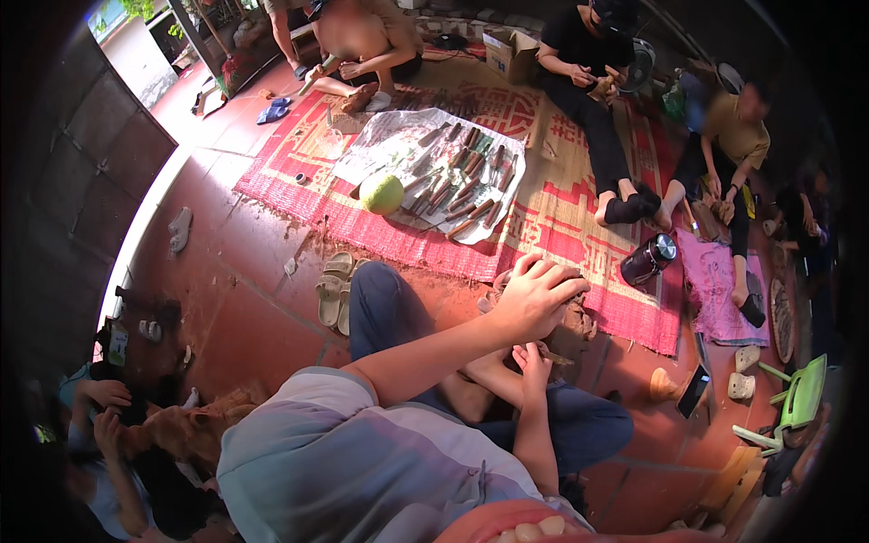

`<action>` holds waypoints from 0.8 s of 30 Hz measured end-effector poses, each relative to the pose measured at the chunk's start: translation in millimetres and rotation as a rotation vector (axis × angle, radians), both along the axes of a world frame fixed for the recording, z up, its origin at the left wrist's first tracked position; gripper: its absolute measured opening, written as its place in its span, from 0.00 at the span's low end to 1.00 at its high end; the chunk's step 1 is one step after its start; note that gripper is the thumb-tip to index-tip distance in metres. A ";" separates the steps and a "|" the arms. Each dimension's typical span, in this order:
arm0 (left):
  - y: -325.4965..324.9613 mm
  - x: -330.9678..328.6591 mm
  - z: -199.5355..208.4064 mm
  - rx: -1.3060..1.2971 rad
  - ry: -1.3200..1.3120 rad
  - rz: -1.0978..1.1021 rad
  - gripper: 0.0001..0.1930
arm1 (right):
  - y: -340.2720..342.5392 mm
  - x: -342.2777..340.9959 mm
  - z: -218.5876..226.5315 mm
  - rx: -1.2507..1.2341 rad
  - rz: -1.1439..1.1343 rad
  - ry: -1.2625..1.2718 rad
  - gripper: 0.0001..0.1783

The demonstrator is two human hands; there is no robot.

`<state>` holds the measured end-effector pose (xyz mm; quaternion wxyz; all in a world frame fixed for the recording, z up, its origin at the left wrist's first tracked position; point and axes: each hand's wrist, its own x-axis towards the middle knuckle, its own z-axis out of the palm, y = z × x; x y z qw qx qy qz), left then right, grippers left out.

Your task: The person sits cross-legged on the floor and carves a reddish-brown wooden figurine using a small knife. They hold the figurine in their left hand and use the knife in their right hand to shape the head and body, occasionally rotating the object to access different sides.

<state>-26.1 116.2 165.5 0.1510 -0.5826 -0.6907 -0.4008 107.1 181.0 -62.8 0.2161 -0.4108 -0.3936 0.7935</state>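
Note:
My left hand (540, 297) reaches across my crossed legs, its fingers bent over the top of a brown carved wooden piece (572, 333). Much of that piece is hidden behind the hand. Just below, my right hand (534, 366) is closed near the lower part of the wood. A thin brownish end shows by its fingers, too small to name. Beyond my knees, several wood-handled chisels (471, 163) lie in rows on a white sheet (367, 152). A green pomelo-like fruit (381, 193) sits at the sheet's near edge.
A red patterned mat (299, 195) spreads ahead, with people seated on and around it. To the right are a dark flask (648, 259), a pink cloth (715, 281), a phone (694, 391) and a green plastic chair (800, 398). Sandals (335, 291) lie beside my left knee.

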 end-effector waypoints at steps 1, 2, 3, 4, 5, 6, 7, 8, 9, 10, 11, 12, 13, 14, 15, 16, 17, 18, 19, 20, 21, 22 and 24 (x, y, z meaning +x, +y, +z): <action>0.5 -1.2 -1.3 0.016 -0.009 0.006 0.24 | 3.0 0.1 -2.4 -0.007 -0.009 -0.001 0.09; -0.6 -1.7 -1.5 0.024 -0.024 0.003 0.25 | 5.3 3.8 -7.3 -0.020 -0.028 -0.007 0.09; -0.7 -6.0 -5.9 0.042 -0.070 0.029 0.24 | 8.3 7.2 -5.2 -0.011 0.005 0.016 0.10; -2.7 -15.3 -9.4 0.065 -0.068 0.005 0.25 | 9.5 7.8 -3.9 -0.024 0.003 0.011 0.10; -2.6 -23.1 -15.7 0.085 -0.078 -0.011 0.25 | 12.1 8.3 -1.1 -0.056 -0.007 0.021 0.10; -2.4 -30.1 -22.6 0.107 -0.086 -0.025 0.25 | 15.4 7.4 0.7 -0.085 -0.015 0.035 0.10; -4.3 -32.2 -28.7 0.121 -0.066 -0.034 0.22 | 17.0 4.2 1.5 -0.120 -0.025 0.029 0.09; -4.3 -32.0 -31.1 0.123 -0.116 -0.029 0.22 | 18.9 2.3 0.7 -0.153 -0.031 0.020 0.09; -4.8 -31.2 -32.9 0.125 -0.166 -0.021 0.21 | 18.7 3.0 -1.2 -0.185 -0.034 0.012 0.09; -5.0 -29.7 -35.5 0.125 -0.215 -0.011 0.21 | 16.5 6.3 -7.1 -0.178 -0.029 0.007 0.09; -4.6 -30.9 -39.0 0.182 -0.372 -0.033 0.22 | 14.4 6.9 -12.8 -0.166 -0.018 0.009 0.09; 0.6 -38.9 -50.2 0.232 -0.417 -0.056 0.24 | 20.1 0.7 -14.0 -0.137 -0.006 0.027 0.09; -0.1 -38.8 -61.5 0.210 -0.463 -0.014 0.26 | 15.8 3.3 -15.1 -0.163 -0.044 -0.010 0.09; 4.4 -38.4 -66.9 0.201 -0.502 0.015 0.28 | 20.4 6.5 -26.2 -0.176 -0.051 0.004 0.10; 1.3 -40.7 -65.4 0.121 -0.484 0.090 0.33 | 19.7 7.2 -24.9 -0.162 -0.030 0.014 0.10; -1.3 -41.7 -73.0 0.060 -0.489 0.147 0.34 | 18.4 5.7 -21.3 -0.148 -0.034 0.004 0.10; -2.6 -38.2 -70.8 0.060 -0.492 0.163 0.35 | 18.9 5.8 -20.6 -0.121 -0.011 0.001 0.10; -3.3 -35.5 -68.8 0.061 -0.497 0.185 0.36 | 18.5 6.2 -19.8 -0.105 0.003 -0.004 0.10; -4.4 -36.1 -69.7 0.050 -0.501 0.178 0.36 | 16.8 5.8 -17.0 -0.097 0.046 0.005 0.10; -3.2 -36.5 -70.7 0.035 -0.514 0.164 0.37 | 17.9 4.7 -18.4 -0.080 0.053 -0.027 0.10; -3.9 -29.3 -58.3 0.017 -0.486 0.160 0.38 | 17.3 9.3 -19.3 -0.050 0.058 -0.016 0.10; 0.4 -29.1 -54.2 0.029 -0.510 0.145 0.39 | 19.7 8.2 -20.4 -0.046 0.039 0.011 0.10; 3.5 -29.7 -56.5 0.136 -0.669 -0.004 0.39 | 19.8 6.1 -21.6 -0.056 0.020 0.001 0.09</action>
